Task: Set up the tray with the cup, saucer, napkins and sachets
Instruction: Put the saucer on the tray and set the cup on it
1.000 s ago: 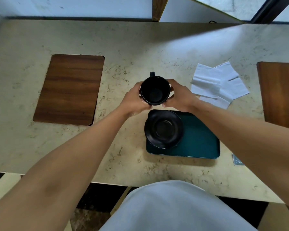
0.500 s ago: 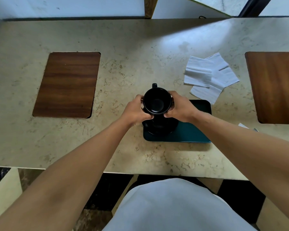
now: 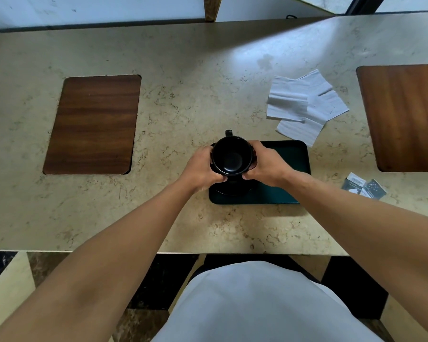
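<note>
— Where is the black cup [image 3: 232,156]?

— Both hands hold it. The left hand [image 3: 202,167] wraps one side and the right hand [image 3: 265,166] wraps the other. The handle points away from the person.

— And the saucer [image 3: 232,190]?

— Right under the cup, on the left end of the green tray [image 3: 292,159]. I can't tell if they touch yet.

— So which way next?

— Straight down, I think. The napkins [image 3: 304,104] and sachets [image 3: 363,186] lie on the table, nearer the right hand.

The cup [image 3: 232,156] and both hands hide most of the saucer [image 3: 232,190]; whether cup and saucer touch cannot be told. At 3 o'clock, the right wooden inset [image 3: 405,117] runs off the frame's edge. The sachets' [image 3: 363,186] print is too small to read.
</note>
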{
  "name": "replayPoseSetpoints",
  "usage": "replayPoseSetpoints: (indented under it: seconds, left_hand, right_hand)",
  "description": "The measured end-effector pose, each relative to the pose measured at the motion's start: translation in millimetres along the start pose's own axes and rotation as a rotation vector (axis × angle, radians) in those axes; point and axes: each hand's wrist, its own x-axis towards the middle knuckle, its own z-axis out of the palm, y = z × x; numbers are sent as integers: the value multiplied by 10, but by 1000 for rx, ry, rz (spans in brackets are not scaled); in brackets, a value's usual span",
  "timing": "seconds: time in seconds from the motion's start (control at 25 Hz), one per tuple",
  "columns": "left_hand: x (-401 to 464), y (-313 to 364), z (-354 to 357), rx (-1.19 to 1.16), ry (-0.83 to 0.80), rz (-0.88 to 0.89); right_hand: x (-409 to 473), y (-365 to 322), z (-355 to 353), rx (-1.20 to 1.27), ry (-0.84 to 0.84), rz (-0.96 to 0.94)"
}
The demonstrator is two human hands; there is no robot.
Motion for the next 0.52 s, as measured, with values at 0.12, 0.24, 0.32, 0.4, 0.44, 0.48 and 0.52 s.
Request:
replayPoseSetpoints:
  seconds: [0.12, 0.24, 0.32, 0.4, 0.44, 0.48, 0.52]
  left_hand:
    - [-20, -5, 13, 22, 4, 22]
    - [-33, -5, 13, 37, 11, 30]
    - [-38, -6, 14, 38, 12, 39]
    - [-38, -15, 23, 43, 15, 45]
    - [-39, -23, 32, 44, 13, 41]
    - [-40, -28, 40, 44, 10, 34]
    - [-39, -28, 47, 43, 3, 26]
  right_hand:
    - [-20, -5, 15, -3, -1, -3]
    - [-33, -8, 24, 1, 3, -5]
    - [-39, -7, 31, 7, 2, -6]
    - [-45, -4, 28, 10, 1, -5]
    - [-51, -3, 27, 11, 1, -4]
    - [-55, -3, 29, 13, 1, -4]
    - [-58, -3, 33, 13, 4, -3]
